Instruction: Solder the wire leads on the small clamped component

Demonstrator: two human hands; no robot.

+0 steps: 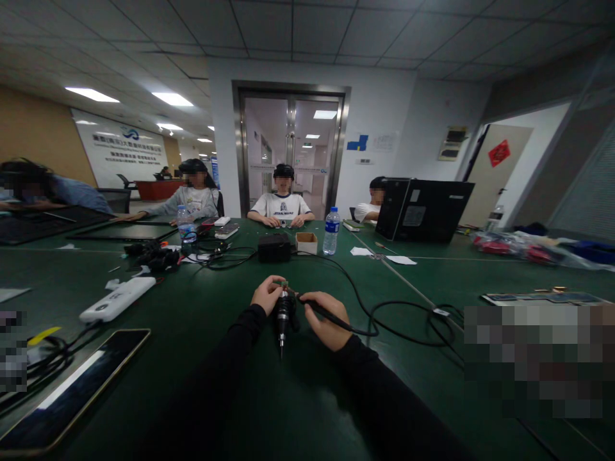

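Both my hands work close together above the green table (230,397), in black sleeves. My left hand (267,294) is closed in a pinch on a small green part held at its fingertips. Just below it a dark cylindrical tool (282,319) with a thin tip pointing toward me sits between the hands; which hand bears it I cannot tell. My right hand (327,319) is wrapped round a black pen-like iron whose tip reaches the small part. Its black cable (384,320) runs right and loops over the table.
A tablet (72,390) and white power strip (118,299) lie at my left. A black box (273,247), small carton (306,242) and water bottle (331,230) stand mid-table, with a laptop (423,209) at right. Several people sit along the far and left sides.
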